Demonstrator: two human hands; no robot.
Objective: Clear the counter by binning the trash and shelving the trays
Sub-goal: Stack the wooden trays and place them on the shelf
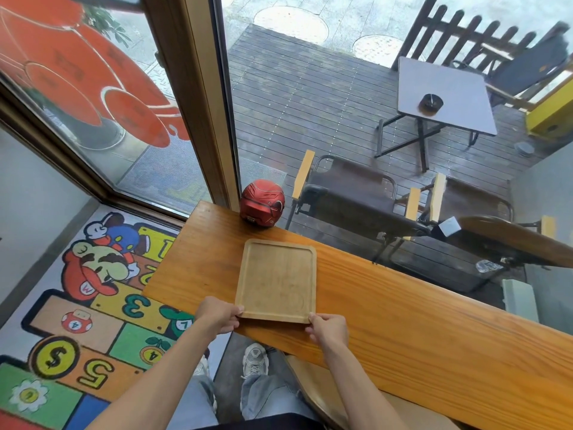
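A light wooden tray with a raised rim lies flat on the orange-brown wooden counter, its near edge close to the counter's front edge. Nothing lies in the tray. My left hand grips the tray's near left corner, thumb on the rim. My right hand grips the near right corner the same way.
A red helmet stands at the counter's far edge against the window frame, just beyond the tray. Below the counter on the left lies a colourful cartoon floor mat. Chairs and a folding table stand outside behind the glass. A stool seat sits under the counter.
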